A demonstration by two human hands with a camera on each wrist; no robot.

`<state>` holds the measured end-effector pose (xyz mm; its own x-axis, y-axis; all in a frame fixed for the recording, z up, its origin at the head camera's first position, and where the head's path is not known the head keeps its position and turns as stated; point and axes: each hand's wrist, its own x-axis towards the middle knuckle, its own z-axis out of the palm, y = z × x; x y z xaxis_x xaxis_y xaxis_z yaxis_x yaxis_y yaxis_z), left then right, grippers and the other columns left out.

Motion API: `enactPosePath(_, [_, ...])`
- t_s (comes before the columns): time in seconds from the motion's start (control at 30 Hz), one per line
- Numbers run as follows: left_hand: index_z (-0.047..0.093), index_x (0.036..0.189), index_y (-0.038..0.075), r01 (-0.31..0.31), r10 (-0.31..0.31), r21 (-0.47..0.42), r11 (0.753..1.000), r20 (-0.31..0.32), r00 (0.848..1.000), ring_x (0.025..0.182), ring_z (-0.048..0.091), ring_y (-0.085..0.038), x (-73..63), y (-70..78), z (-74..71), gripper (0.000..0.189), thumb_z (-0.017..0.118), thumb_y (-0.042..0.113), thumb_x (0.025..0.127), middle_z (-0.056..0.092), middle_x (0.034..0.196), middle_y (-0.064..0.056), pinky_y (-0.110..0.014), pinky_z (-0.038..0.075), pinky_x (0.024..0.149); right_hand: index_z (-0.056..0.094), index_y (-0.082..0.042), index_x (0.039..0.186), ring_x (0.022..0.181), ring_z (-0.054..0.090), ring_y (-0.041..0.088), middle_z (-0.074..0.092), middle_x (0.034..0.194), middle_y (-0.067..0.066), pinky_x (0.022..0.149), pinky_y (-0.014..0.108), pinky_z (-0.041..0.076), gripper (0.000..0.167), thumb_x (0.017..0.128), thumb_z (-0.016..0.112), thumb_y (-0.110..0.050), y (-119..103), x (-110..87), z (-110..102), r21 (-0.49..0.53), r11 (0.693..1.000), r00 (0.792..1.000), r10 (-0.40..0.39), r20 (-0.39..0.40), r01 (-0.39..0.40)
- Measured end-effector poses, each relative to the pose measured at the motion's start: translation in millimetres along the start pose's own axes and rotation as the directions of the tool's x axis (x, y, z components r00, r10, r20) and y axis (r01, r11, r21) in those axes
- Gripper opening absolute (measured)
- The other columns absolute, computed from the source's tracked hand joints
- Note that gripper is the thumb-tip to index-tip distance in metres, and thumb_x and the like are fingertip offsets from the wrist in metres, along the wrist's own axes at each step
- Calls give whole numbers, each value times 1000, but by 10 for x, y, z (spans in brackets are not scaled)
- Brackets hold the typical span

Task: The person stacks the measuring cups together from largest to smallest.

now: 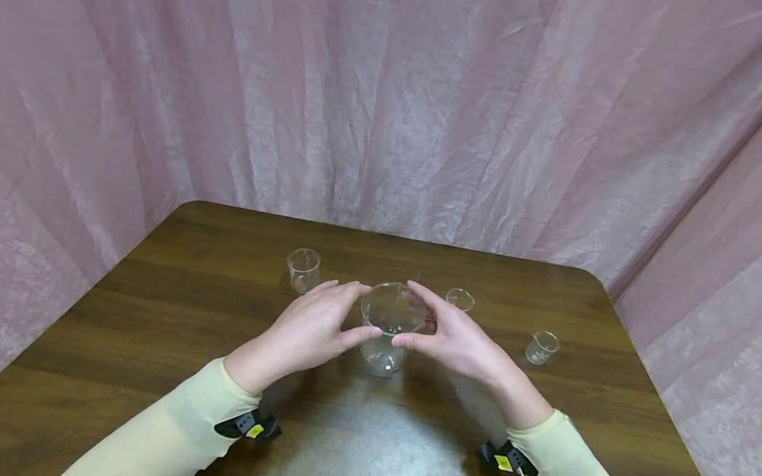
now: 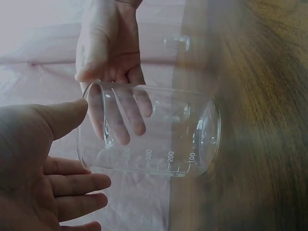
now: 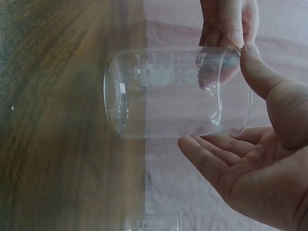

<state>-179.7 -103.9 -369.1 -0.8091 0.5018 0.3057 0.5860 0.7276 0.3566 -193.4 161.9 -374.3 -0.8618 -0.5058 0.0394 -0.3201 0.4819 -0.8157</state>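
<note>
A large clear glass beaker (image 1: pixel 382 356) with white graduations is between my two hands in the head view. My left hand (image 1: pixel 310 326) holds its upper left side, thumb at the near rim and fingers toward the far side. On the other side, my right hand (image 1: pixel 456 342) holds the rim the same way. The left wrist view shows printed volume marks on the beaker (image 2: pixel 161 127). In the right wrist view, the thumb and fingers span the mouth end of the beaker (image 3: pixel 163 108). Whether its base touches the table cannot be told.
A medium beaker (image 1: pixel 303 268) stands behind my left hand. Behind the right hand is a smaller beaker (image 1: pixel 460 300), partly hidden, and another small beaker (image 1: pixel 542 348) stands farther right. The brown wooden table (image 1: pixel 173 313) ends at a pink curtain (image 1: pixel 388 122).
</note>
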Motion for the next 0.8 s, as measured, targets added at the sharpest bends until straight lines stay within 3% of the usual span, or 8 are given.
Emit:
enactPosePath(0.17, [66, 142, 1, -12, 12, -1, 1000, -16, 1000, 122, 72, -28, -3, 2, 10, 63, 86, 42, 99, 76, 130, -9, -53, 46, 119, 34, -7, 172, 144, 59, 31, 58, 162, 10, 116, 54, 49, 98, 97, 89, -38, -5, -5, 48, -52, 999, 999, 9, -43, -12])
enactPosePath(0.37, [65, 146, 1, 8, -8, -8, 1000, 0, 1000, 144, 59, -37, 0, -9, 14, 65, 83, 44, 101, 70, 145, -15, -55, 42, 123, 37, -12, 172, 146, 58, 29, 59, 161, 4, 117, 55, 48, 95, 99, 84, -49, 4, -26, 82, -109, 994, 996, 13, -83, -22])
enactPosePath(0.8, [62, 150, 0, 23, -23, -35, 999, 20, 1000, 151, 52, -37, -17, -52, 18, 68, 80, 45, 103, 65, 152, -17, -57, 38, 125, 37, -11, 171, 146, 58, 30, 59, 161, 7, 118, 54, 48, 93, 99, 85, -43, 12, -21, 139, -87, 996, 995, 14, -97, -22])
